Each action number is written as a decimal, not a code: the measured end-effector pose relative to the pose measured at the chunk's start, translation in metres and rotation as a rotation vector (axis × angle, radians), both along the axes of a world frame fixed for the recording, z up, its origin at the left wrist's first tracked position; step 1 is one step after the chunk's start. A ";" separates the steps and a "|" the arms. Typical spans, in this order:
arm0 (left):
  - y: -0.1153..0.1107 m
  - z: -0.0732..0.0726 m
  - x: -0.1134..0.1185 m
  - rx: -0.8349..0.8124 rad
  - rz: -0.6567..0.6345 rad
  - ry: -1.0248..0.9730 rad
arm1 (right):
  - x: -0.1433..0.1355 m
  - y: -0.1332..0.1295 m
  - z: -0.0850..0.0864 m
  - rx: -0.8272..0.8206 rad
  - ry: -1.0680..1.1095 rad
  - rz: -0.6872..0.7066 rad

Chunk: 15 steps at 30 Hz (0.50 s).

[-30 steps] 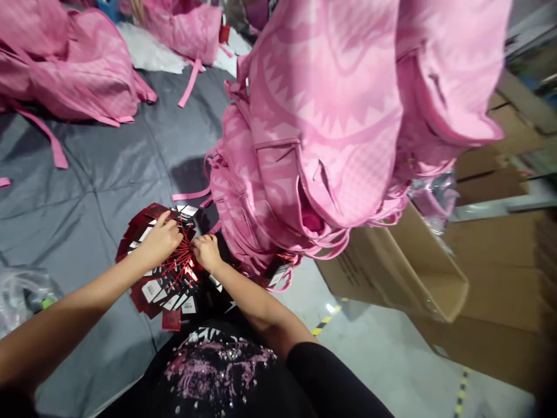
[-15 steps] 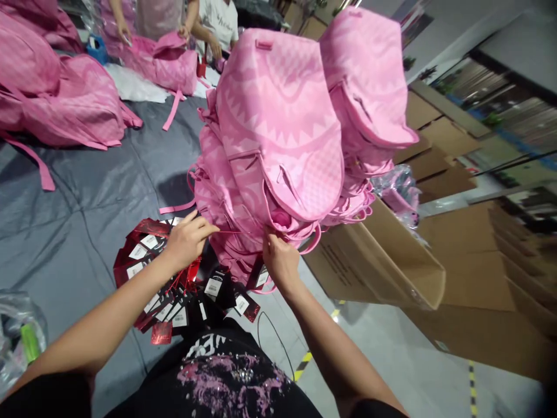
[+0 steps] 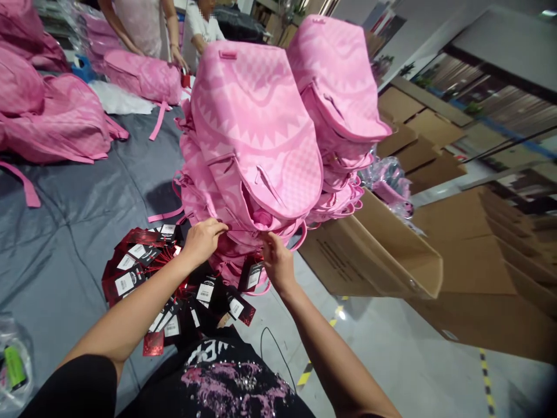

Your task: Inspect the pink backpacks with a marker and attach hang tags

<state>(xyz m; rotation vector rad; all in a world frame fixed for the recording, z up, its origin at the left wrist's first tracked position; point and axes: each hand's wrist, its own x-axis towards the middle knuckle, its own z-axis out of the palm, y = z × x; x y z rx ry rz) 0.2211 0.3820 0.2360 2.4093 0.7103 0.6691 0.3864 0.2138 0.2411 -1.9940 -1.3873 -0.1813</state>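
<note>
A pink backpack (image 3: 261, 122) with a jagged-tooth print lies on top of a stack of others, its opening towards me. In front of that opening, my left hand (image 3: 203, 241) is closed in a pinch on a thin red tag string (image 3: 243, 231). The string runs across to my right hand (image 3: 277, 261), whose fingers are pinched at its other end beside the bag's edge. A black hang tag (image 3: 252, 277) with a white label hangs just left of my right hand. Many black and red hang tags (image 3: 126, 281) with red strings lie fanned out under my left forearm.
A second stack of pink backpacks (image 3: 335, 87) stands behind. Open cardboard boxes (image 3: 369, 255) fill the right side. More pink bags (image 3: 56, 122) lie on the grey-covered table (image 3: 87, 203). Two people work across it. A clear bag with a green item (image 3: 15, 367) is at lower left.
My left hand has moved right, closer to my right hand, and the string span between them is shorter. The view has shifted slightly. Across the table, the co-worker's pink bag now lies flatter.
</note>
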 end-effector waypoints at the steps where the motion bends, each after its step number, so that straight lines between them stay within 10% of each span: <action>1: 0.001 0.000 0.000 0.004 0.001 0.003 | -0.001 0.001 0.001 -0.013 -0.012 0.006; 9: -0.007 0.022 0.025 -0.025 -0.139 0.141 | -0.018 0.012 0.021 -0.419 -0.407 -0.248; 15: 0.000 0.040 0.027 -0.518 -0.448 0.151 | -0.017 0.005 0.034 -0.227 -0.470 -0.291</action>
